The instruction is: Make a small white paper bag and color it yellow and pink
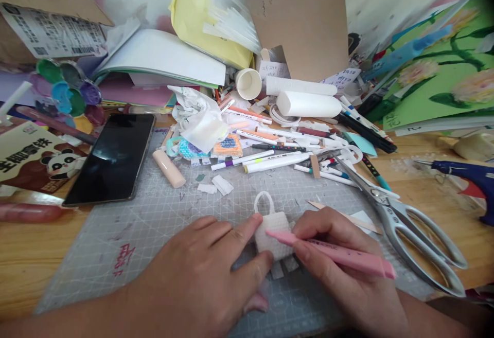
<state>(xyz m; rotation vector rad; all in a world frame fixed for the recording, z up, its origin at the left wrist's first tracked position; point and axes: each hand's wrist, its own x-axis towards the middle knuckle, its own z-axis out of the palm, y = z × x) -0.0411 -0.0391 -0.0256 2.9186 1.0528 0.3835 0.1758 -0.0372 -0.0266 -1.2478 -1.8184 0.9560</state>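
A small white textured bag-shaped piece with a looped handle lies on the grey cutting mat. My left hand steadies it, index fingertip on its upper left and thumb at its lower edge. In my right hand is a pink marker, pinched between thumb and fingers. The marker's tip rests on or just over the white piece's face; exact contact is unclear. Small white scraps lie under and beside the piece.
Large scissors lie at the right, near a blue glue gun. Markers and crumpled tissue crowd the mat's back. A black phone is at the left, by a peach marker cap.
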